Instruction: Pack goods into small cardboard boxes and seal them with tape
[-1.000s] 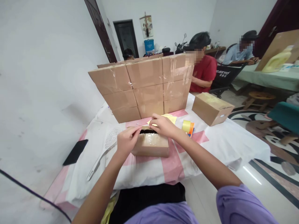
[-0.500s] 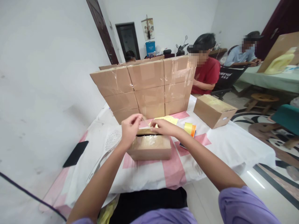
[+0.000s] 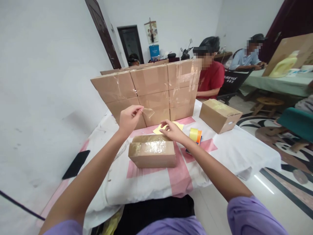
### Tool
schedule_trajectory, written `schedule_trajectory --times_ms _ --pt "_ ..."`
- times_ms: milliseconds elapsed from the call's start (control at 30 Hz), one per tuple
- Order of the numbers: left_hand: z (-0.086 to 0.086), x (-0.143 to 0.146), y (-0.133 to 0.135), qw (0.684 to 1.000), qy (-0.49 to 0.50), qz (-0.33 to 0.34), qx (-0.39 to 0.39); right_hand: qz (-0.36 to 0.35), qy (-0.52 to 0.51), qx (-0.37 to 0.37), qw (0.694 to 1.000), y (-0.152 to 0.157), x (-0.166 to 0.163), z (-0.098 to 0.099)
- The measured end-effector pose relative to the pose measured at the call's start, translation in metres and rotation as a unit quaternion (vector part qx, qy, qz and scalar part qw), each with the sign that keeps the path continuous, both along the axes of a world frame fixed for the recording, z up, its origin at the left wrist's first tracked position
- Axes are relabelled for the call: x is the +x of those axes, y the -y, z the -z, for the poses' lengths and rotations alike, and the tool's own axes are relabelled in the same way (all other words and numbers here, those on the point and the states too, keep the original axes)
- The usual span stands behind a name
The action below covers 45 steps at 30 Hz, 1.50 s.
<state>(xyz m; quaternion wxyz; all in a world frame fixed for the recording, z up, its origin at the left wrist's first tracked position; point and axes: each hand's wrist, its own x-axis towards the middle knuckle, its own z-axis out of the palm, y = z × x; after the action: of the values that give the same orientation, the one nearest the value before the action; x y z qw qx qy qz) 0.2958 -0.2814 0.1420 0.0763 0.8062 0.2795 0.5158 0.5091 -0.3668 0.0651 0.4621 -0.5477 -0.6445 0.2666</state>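
Between the thumb and fingers of my left hand (image 3: 130,118) is a strip of clear packing tape (image 3: 148,113), its loose end sticking out to the right. Below sits a small cardboard box (image 3: 153,160) with shiny tape along its top. My right hand (image 3: 171,131) hovers over the box's far right corner, fingers curved and apart, with nothing visible in them. Behind that hand lie yellow paper sheets (image 3: 179,126). A roll of yellow tape (image 3: 193,134) in an orange and blue holder rests to the right.
Stacked cardboard boxes (image 3: 154,94) form a wall behind the work spot. Another taped box (image 3: 218,117) stands at the table's right. A black flat object (image 3: 76,164) lies at the left edge. A person in red (image 3: 212,78) sits behind the boxes; another (image 3: 245,58) sits farther right.
My left hand has risen up and left, drawing the tape strip off the box. My right hand has separated from it, fingers loosened. The box top now shows fully.
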Motion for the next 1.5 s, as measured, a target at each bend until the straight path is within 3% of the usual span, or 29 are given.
schedule_trajectory --times_ms 167,400,567,700,967,1067,1200,1500 --pt "0.018 0.0 0.002 0.997 -0.064 0.03 0.008 0.004 -0.019 0.027 0.999 -0.005 0.003 0.006" --pt "0.041 -0.009 0.022 0.99 -0.131 0.047 0.001 -0.003 0.162 0.104 0.981 -0.017 -0.016 -0.006" --pt "0.05 -0.019 0.046 0.992 -0.073 0.034 -0.096 -0.014 0.293 0.113 0.949 -0.009 -0.027 -0.014" --pt "0.061 -0.025 0.063 0.985 0.002 0.003 -0.173 -0.054 0.343 0.155 0.925 0.001 -0.027 -0.011" --pt "0.081 -0.025 0.076 0.971 0.003 0.006 -0.239 -0.069 0.447 0.198 0.87 0.009 -0.027 -0.008" --pt "0.082 -0.021 0.07 0.95 0.068 0.012 -0.306 -0.049 0.466 0.233 0.852 0.007 -0.029 -0.009" --pt "0.078 -0.017 0.066 0.912 0.125 0.042 -0.388 -0.049 0.445 0.237 0.862 0.011 -0.032 -0.009" --pt "0.046 -0.001 0.067 0.932 0.125 0.051 -0.337 0.009 0.406 0.148 0.901 0.017 -0.03 -0.01"
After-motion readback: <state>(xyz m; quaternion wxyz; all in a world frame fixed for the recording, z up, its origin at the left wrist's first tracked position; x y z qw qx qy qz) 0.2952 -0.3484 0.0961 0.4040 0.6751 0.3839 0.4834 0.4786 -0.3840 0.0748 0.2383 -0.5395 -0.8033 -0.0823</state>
